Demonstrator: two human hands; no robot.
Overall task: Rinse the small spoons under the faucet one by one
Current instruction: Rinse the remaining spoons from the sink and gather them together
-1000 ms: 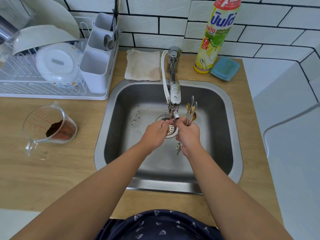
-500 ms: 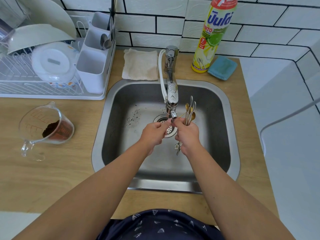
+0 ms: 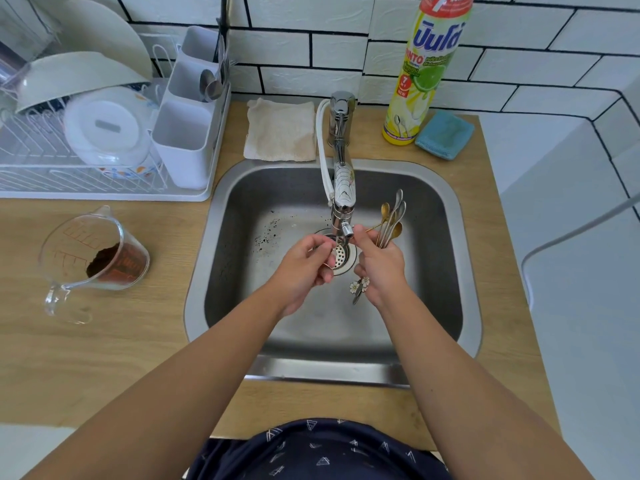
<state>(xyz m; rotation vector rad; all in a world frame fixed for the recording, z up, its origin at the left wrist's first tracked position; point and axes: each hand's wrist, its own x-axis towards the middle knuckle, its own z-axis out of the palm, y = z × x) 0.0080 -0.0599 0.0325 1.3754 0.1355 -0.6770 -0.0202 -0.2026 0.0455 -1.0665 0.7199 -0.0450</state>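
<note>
On the counter at far left a measuring jug [image 3: 93, 251] of dark powder is tipped on its side, its spout toward the dish rack, well apart from the sink [image 3: 221, 209]; it is not at risk from the rinsing. Over the drain strainer [image 3: 341, 256] the left hand [image 3: 304, 268] is curled, fingertips pinched together just below the faucet [image 3: 343, 188] nozzle. Whether a spoon is gripped there cannot be told, as anything held is hidden by the fingers. No water stream can be made out, so the flow cannot be judged. To the right, the small spoons [image 3: 391, 220] are clenched as a bundle in the right hand [image 3: 381, 268], bowls fanned upward, flower-ended handles poking out below. A wet spoon could be let slip from so full a fist, and could be dropped onto the strainer. Spoons could also be knocked against the nozzle, which is very near.
</note>
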